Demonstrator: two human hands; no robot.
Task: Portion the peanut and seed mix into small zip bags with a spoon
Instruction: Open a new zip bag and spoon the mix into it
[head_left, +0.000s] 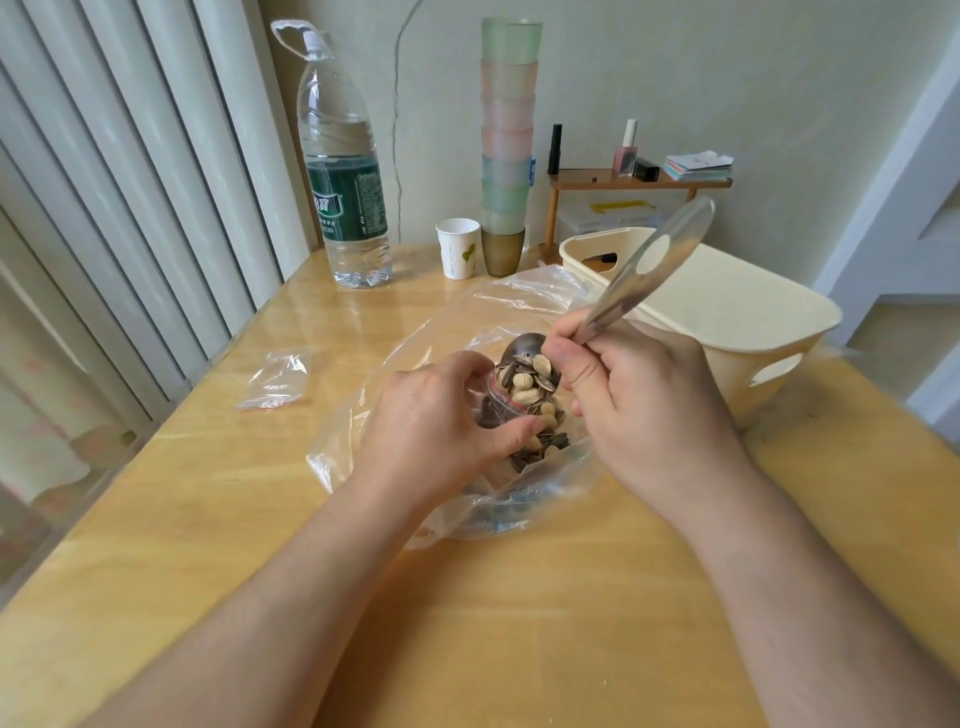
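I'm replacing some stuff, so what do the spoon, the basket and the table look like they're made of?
Spoon: polished metal, probably steel, mirror-like sheen. Basket: cream plastic, matte, moulded cut-out handles. Table: light wood, glossy varnish, visible grain and reflections; possibly veneer.

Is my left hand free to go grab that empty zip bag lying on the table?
Probably not yet. The left hand grips the small bag being filled from the spoon. The empty zip bag lies apart to its left with bare table between, so only the grip hinders.

One spoon (618, 291), two small zip bags (275, 379) (493, 410), one water bottle (343, 171), one paper cup (457, 248), one basket (727, 306).
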